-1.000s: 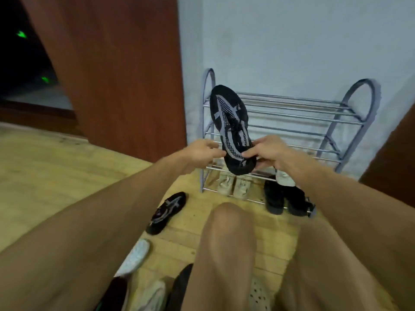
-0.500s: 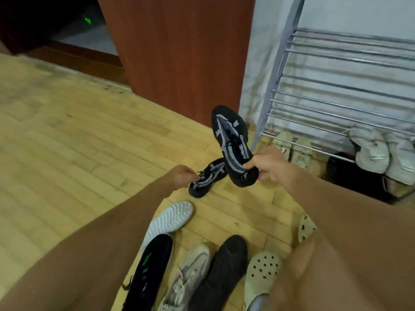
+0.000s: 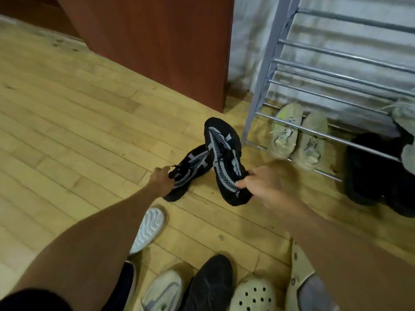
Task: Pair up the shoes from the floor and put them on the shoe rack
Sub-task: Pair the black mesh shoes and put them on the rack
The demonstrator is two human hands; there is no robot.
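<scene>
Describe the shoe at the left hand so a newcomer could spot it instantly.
Find the grey metal shoe rack; left of its front post are two black shoes with grey stripes. The target shoe lies on the wood floor, left hand pinching its laces; its twin is held up in the right hand.

Two hands, two patterned black shoes, six other floor shoes, one rack.

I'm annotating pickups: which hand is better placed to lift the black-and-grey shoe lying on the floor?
Left. The left hand is at the floor shoe, fingers curled at its laces. The right hand is busy gripping the matching shoe by its heel end.
</scene>
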